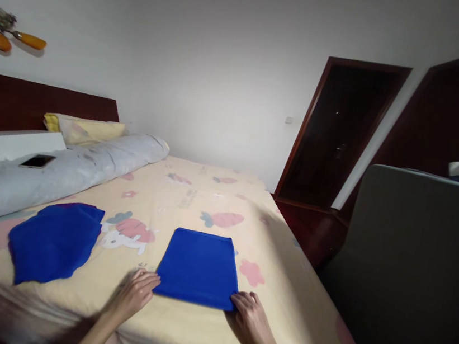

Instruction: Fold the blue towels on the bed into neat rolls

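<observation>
A folded blue cloth [200, 268] lies flat on the bed [191, 203], squared into a neat four-sided shape. At its near left corner, my left hand [140, 291] is closed, the fingertips gripping the edge. My right hand [251, 313] pinches the near right corner in the same way, thumb mostly hidden. To the left, a second blue cloth [55, 242] is spread loosely with uneven edges, apart from both hands.
A long grey bundle [99, 160] crosses the bed's left side, with a phone [38, 161] on it. Behind are a white box [24, 145] and a yellow pillow [91, 132]. A dark grey panel [406, 274] stands at the right, near a door [338, 135].
</observation>
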`<state>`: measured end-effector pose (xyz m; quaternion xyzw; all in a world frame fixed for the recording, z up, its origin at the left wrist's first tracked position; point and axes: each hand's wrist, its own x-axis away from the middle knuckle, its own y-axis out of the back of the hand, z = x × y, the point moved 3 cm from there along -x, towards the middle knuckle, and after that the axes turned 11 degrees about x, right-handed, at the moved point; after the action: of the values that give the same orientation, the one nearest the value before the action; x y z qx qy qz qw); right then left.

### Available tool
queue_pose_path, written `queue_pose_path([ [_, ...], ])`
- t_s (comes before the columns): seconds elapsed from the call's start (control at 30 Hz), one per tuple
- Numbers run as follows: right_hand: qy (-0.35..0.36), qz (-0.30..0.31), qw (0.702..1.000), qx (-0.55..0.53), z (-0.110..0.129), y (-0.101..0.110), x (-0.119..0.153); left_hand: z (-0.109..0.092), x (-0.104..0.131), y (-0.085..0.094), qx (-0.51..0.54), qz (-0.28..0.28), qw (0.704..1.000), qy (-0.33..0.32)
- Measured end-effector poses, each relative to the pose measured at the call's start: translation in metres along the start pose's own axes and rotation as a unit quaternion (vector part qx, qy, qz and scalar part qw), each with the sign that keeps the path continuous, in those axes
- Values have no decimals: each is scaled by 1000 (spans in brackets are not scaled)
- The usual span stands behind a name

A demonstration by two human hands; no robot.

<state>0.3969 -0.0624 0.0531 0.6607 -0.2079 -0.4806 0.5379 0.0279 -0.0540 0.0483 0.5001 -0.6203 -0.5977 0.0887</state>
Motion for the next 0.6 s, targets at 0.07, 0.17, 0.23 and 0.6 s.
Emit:
queue_pose_path([
  [0.07, -29, 38, 997, -54, 1, 8, 10, -8, 10, 5, 31, 2, 999, 25],
  [0.17, -92, 59, 984, -142, 2, 14, 20, -10, 20, 7, 84, 7, 992, 90],
  [0.23, -144, 49, 967, -206, 0, 14, 20, -5, 19, 5, 116, -9, 982, 151],
  [0.6, -254, -27, 967, -13, -10, -27, -1, 7, -10, -25, -61, -32, 949, 309],
])
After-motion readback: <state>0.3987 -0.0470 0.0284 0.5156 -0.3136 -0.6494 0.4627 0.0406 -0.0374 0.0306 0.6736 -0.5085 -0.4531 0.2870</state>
